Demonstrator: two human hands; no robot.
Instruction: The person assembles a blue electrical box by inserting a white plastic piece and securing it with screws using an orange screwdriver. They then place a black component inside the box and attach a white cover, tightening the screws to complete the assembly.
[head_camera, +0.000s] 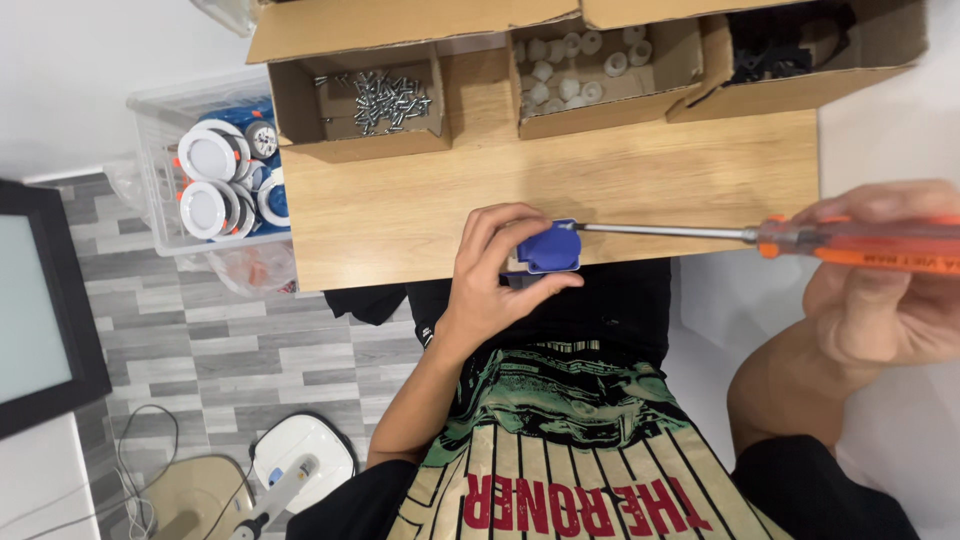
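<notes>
Gripping a small blue part (550, 247) at the near edge of the wooden table (640, 180), the left hand (495, 275) has its fingers curled around it, thumb beneath. The right hand (885, 275) is closed tight on the orange handle of a screwdriver (760, 235), whose long shaft runs level to the left with its tip meeting the blue part. Along the far edge sit open cardboard boxes: one of screws (390, 100), one of white caps (570, 65), one of black pieces (785, 45). A clear bin of round white lamps (225, 175) stands off the left edge. The tip looks likely to slip out under push and jab the left fingers just beside it, since the part is held in the air rather than braced on the table.
</notes>
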